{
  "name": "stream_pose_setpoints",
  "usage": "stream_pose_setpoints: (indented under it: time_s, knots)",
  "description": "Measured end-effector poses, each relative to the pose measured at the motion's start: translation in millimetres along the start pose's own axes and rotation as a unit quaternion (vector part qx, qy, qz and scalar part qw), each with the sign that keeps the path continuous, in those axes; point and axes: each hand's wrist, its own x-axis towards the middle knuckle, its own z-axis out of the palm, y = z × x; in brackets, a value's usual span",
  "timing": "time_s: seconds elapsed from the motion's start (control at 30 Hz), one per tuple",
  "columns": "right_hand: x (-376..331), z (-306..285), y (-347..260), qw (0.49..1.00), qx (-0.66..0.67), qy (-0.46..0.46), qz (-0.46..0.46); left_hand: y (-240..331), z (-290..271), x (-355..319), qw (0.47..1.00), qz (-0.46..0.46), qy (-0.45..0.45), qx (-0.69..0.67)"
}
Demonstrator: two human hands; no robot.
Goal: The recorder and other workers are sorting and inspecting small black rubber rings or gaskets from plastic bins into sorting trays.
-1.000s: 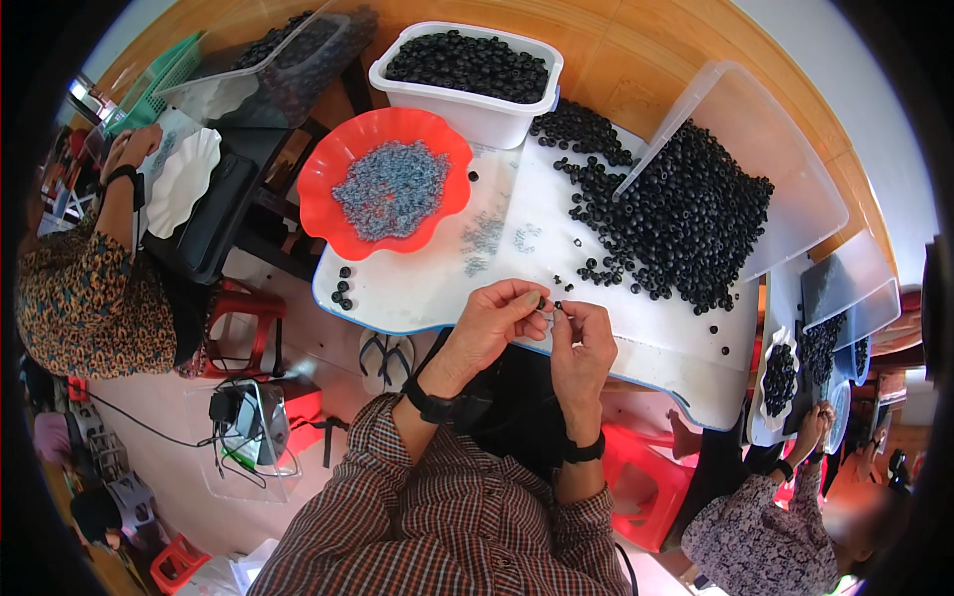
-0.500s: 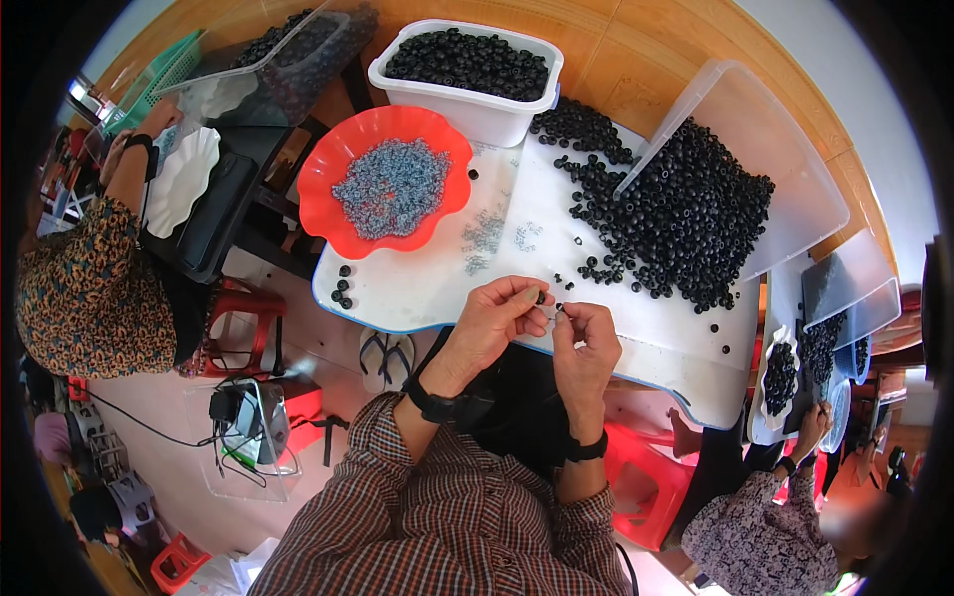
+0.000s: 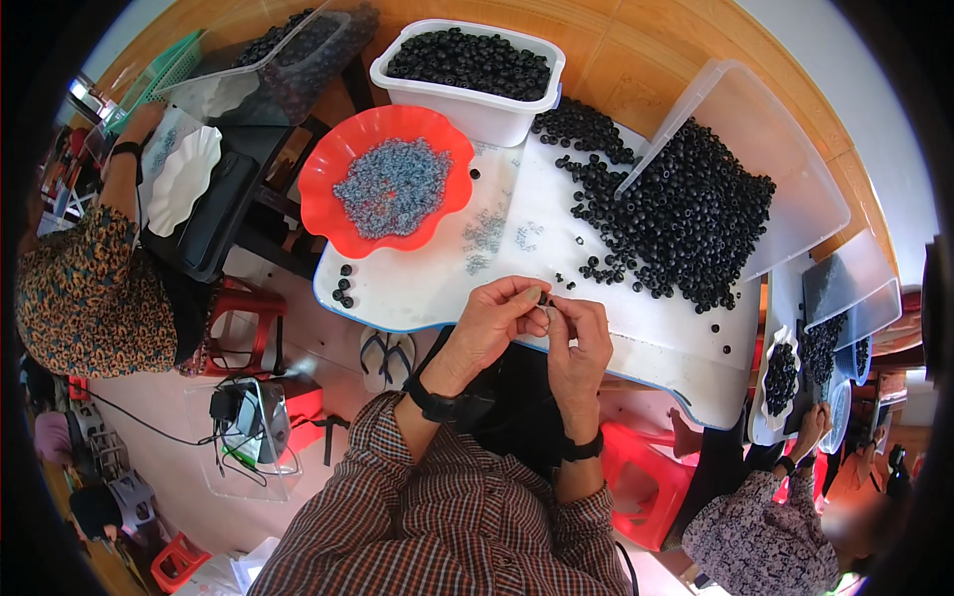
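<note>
Just over the near edge of the white table (image 3: 417,288), my two hands meet fingertip to fingertip. My left hand (image 3: 497,320) is closed, pinching a small round black part (image 3: 543,298) between thumb and fingers. The thumb and forefinger of my right hand (image 3: 576,343) press together against that same part; whatever they hold is hidden. A few tiny dark bits (image 3: 562,281) lie on the table just beyond my fingers. Farther left is a red wavy-edged dish (image 3: 316,174) heaped with small clear-grey pieces (image 3: 393,189).
A large pile of black ring-like parts (image 3: 696,219) spills from a tipped clear bin (image 3: 795,169) at right. A white tub (image 3: 467,114) of similar parts stands behind. Several loose black parts (image 3: 344,286) lie at the left corner. Co-workers sit at both sides.
My right hand has moved slightly left and up, bringing its fingertips onto the black part in my left hand. The left co-worker's arm has shifted.
</note>
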Motion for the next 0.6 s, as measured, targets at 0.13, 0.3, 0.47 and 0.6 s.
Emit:
stream_pose_setpoints:
  time_s: [0.13,0.3,0.47,0.6]
  knots:
    - [-4.2,2.4,15.5,0.999,0.035,0.017,0.013,-0.3,2.2,0.1,1.0,0.0,0.001,0.001]
    - [-10.4,4.3,17.6,0.977,0.144,0.011,0.16,-0.7,-0.6,0.6,1.0,0.003,-0.009,-0.003]
    - [-9.1,2.9,16.5,0.963,0.185,0.009,0.198,2.0,1.4,-0.6,1.0,-0.007,0.002,-0.009]
    - [-8.5,1.8,14.8,0.953,0.229,0.004,0.2,1.7,0.2,-0.7,1.0,-0.009,0.002,-0.012]
